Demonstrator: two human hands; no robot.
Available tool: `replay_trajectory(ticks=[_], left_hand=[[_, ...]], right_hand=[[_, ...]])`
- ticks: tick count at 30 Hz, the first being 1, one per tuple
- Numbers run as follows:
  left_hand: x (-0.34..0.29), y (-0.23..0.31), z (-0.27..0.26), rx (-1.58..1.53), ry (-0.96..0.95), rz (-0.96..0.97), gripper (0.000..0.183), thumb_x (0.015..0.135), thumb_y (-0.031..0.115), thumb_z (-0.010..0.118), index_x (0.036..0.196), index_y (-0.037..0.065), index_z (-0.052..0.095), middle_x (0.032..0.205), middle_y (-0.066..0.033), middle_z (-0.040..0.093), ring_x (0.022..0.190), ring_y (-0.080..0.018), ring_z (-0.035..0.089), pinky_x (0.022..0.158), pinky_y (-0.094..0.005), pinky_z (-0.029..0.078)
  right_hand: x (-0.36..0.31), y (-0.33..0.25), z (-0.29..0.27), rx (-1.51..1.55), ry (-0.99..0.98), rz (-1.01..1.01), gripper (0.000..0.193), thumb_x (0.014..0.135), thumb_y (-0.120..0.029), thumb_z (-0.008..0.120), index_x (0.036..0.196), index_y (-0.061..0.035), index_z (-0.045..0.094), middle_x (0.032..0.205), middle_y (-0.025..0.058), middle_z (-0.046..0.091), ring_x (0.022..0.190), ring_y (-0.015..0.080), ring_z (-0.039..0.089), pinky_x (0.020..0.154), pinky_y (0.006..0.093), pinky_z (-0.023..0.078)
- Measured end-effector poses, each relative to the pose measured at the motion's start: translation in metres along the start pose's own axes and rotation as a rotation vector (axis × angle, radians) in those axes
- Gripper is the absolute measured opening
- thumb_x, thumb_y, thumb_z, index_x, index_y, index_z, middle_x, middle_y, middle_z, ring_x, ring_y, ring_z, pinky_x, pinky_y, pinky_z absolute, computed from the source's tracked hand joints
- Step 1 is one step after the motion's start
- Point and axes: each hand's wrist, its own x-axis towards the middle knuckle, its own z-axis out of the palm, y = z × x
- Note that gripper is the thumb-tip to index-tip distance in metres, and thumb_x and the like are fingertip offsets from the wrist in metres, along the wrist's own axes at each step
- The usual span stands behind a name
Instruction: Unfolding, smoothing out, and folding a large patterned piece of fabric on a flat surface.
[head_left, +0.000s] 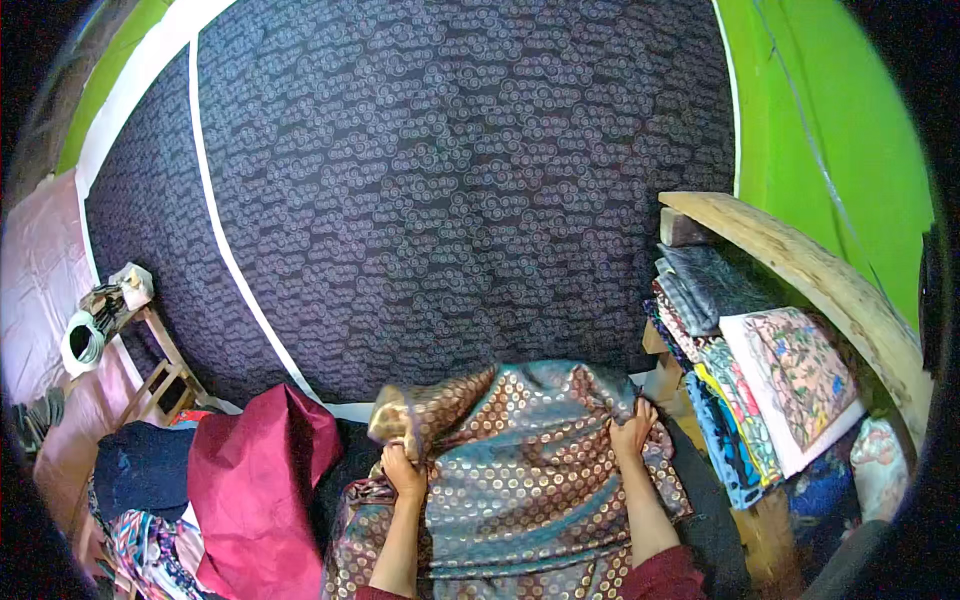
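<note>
A shiny brown and blue-grey cloth [520,470] with gold dots is spread in folds in front of me, over a dark surface. My left hand [404,472] is closed on its left edge, where a gold-toned fold stands up. Farther right, my right hand [632,432] grips the cloth near its far right corner, fingers bunched round the fabric. Between the two hands the cloth sags in soft creases, and its near part runs out of view at the lower edge.
At left lies a crimson cloth [262,490] beside a dark blue folded cloth [145,468]. To the right, folded printed fabrics [790,385] are stacked on a wooden bench under a curved wooden plank [800,260]. A dark swirl-patterned wall covering [460,200] rises behind.
</note>
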Motion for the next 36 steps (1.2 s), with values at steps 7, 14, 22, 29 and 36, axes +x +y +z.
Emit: replay_trajectory(ticks=[7, 14, 22, 29, 36], left_hand=[[0.003, -0.002, -0.015, -0.211, 0.138, -0.046, 0.034, 0.062, 0.002, 0.06, 0.091, -0.002, 0.043, 0.085, -0.0183, 0.046, 0.081, -0.0381, 0.044, 0.072, -0.0392, 0.036], [0.028, 0.023, -0.122, -0.814, -0.115, -0.357, 0.059, 0.066, 0.002, 0.064, 0.117, 0.002, 0.034, 0.105, -0.0068, 0.049, 0.094, -0.0169, 0.047, 0.084, -0.0283, 0.037], [-0.044, -0.002, -0.268, -0.492, -1.235, -0.314, 0.069, 0.049, 0.003, 0.076, 0.11, 0.0, 0.045, 0.106, -0.0107, 0.054, 0.102, -0.0184, 0.047, 0.087, -0.0304, 0.039], [-0.148, -0.089, -0.277, -0.281, -0.556, 0.157, 0.048, 0.051, 0.021, 0.07, 0.097, 0.016, 0.06, 0.072, -0.0029, 0.059, 0.061, -0.0171, 0.056, 0.054, -0.0294, 0.046], [-0.143, -0.056, -0.288, -0.555, -0.535, -0.024, 0.052, 0.05, 0.013, 0.071, 0.1, 0.01, 0.057, 0.085, -0.0062, 0.057, 0.075, -0.0177, 0.053, 0.065, -0.0301, 0.044]], right_hand=[[-0.006, 0.007, 0.014, 0.135, 0.093, 0.044, 0.053, 0.061, -0.019, 0.073, 0.102, 0.0065, 0.05, 0.111, 0.0217, 0.044, 0.094, 0.0354, 0.044, 0.083, 0.0429, 0.036], [0.007, -0.022, -0.097, 1.011, -0.444, 0.49, 0.059, 0.063, -0.013, 0.072, 0.113, -0.0017, 0.043, 0.109, 0.0062, 0.049, 0.098, 0.0181, 0.046, 0.084, 0.0311, 0.036], [-0.067, 0.09, -0.203, 0.521, -0.931, 0.368, 0.079, 0.054, -0.016, 0.079, 0.119, 0.0003, 0.038, 0.118, 0.0064, 0.045, 0.105, 0.0172, 0.043, 0.089, 0.0304, 0.036], [-0.094, 0.079, -0.294, 0.908, -1.132, 0.404, 0.083, 0.055, -0.017, 0.078, 0.123, 0.001, 0.035, 0.12, 0.0048, 0.043, 0.108, 0.0148, 0.042, 0.09, 0.0298, 0.034], [-0.108, 0.029, -0.317, 0.811, -0.648, 0.374, 0.046, 0.068, -0.013, 0.066, 0.109, 0.001, 0.049, 0.102, 0.003, 0.055, 0.093, 0.0121, 0.05, 0.082, 0.0267, 0.038]])
